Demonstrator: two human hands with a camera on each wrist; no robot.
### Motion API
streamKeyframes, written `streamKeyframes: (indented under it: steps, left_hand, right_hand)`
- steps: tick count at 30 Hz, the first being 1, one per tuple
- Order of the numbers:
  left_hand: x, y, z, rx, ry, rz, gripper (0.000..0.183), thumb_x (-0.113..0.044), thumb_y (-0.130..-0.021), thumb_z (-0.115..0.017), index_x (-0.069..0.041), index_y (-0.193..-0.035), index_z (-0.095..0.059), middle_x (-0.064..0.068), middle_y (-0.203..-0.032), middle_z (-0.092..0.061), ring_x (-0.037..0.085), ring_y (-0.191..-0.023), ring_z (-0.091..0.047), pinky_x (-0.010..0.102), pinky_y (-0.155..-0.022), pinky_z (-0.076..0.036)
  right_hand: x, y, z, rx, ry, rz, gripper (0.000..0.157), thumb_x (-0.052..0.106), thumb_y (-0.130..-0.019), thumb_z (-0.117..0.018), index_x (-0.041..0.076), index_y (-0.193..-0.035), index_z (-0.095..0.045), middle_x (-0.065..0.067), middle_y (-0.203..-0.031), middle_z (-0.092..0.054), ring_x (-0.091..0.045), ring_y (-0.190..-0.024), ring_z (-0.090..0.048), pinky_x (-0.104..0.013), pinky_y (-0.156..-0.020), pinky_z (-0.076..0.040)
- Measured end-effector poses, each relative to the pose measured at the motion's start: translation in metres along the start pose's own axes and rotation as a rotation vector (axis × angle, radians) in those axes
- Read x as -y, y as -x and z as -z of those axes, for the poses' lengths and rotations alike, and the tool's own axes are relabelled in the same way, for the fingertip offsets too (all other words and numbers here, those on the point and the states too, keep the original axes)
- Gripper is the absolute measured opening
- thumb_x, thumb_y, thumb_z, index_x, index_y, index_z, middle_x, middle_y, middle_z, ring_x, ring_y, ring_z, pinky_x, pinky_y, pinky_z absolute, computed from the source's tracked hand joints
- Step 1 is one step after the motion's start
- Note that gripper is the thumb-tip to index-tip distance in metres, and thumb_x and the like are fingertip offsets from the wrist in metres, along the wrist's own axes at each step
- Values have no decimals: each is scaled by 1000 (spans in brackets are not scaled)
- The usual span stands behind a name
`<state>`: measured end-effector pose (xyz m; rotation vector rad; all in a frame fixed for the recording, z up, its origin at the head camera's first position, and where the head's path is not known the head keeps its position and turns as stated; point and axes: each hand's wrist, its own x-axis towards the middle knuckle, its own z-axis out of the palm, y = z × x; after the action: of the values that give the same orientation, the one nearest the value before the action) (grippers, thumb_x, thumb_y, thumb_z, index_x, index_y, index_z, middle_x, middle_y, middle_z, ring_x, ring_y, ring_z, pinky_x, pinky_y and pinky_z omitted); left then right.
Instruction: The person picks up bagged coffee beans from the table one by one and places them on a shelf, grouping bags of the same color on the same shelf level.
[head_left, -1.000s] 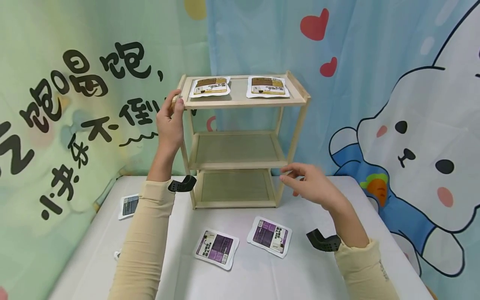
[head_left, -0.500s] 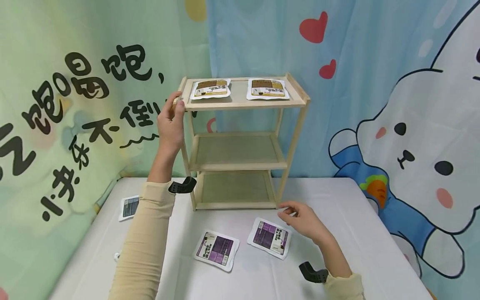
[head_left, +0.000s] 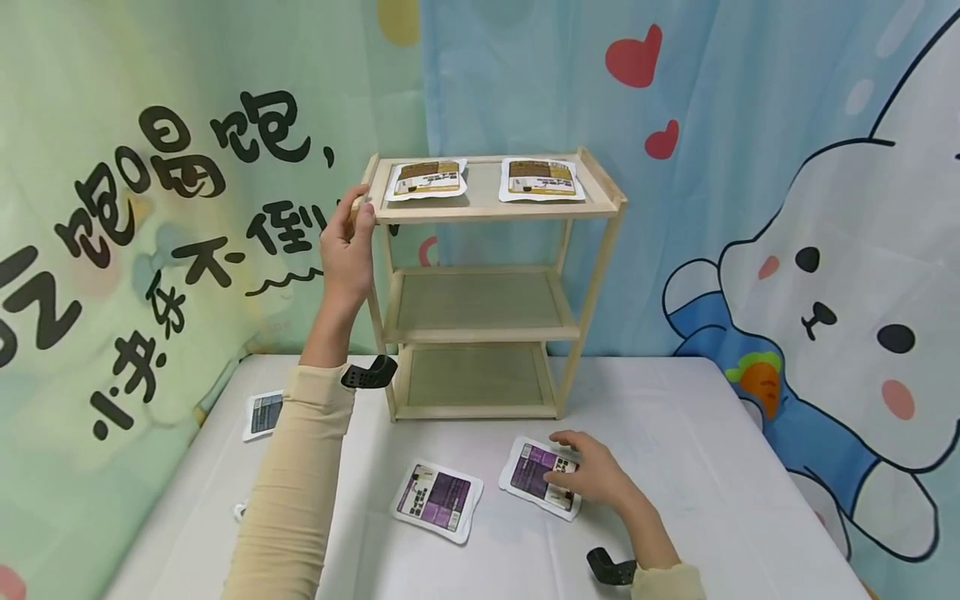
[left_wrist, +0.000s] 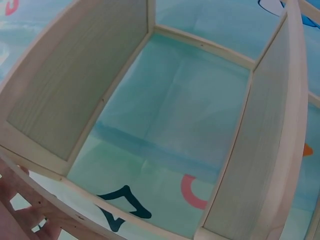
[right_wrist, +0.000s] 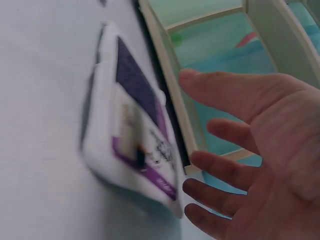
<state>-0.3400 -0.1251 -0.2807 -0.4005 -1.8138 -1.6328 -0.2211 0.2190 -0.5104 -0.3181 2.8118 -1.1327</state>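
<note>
My left hand [head_left: 348,254] grips the upper left front corner of a three-tier wooden shelf [head_left: 487,335], thumb in front and fingers on the outer side. In the left wrist view, part of that hand [left_wrist: 25,215] shows beside the wooden frame [left_wrist: 280,165]. My right hand [head_left: 592,473] is over a white packet with a purple label [head_left: 536,475], partly covering its right side. The right wrist view shows the fingers [right_wrist: 225,172] spread and apart from that packet [right_wrist: 140,125]. Left of it lies a second purple-labelled packet [head_left: 438,502].
Two brown-and-yellow packets, one on the left [head_left: 426,180] and one on the right [head_left: 542,180], lie on the top tier. A packet with a dark label [head_left: 264,414] lies left on the white table [head_left: 720,500], partly behind the left sleeve [head_left: 296,475]. Printed curtains hang behind.
My right hand has come down from beside the shelf's right side to over the right purple-labelled packet. The left hand keeps its hold on the shelf corner.
</note>
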Motion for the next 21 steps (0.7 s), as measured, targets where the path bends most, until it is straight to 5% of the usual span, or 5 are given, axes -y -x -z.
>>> streamKeyframes:
  steps: [9,21]
  left_hand:
    - [-34,12,-2,4,-2,2,38,-12,-101,-45,4,-135,-52,25,-126,-59,11,-101,-55,26,-82,-39]
    - [-34,11,-3,8,-1,4,39,-14,-101,-46,2,-136,-52,25,-126,-58,16,-106,-55,26,-86,-40]
  right_hand:
    - [-13,2,-14,-10,103,-8,73,22,-67,-89,4,-130,-58,-17,-123,-58,-39,-116,-51,-55,-98,-36]
    - [-11,9,-9,66,-57,-10,63,19,-70,-87,13,-127,-61,-17,-133,-55,-43,-126,-45,-59,-101,-33]
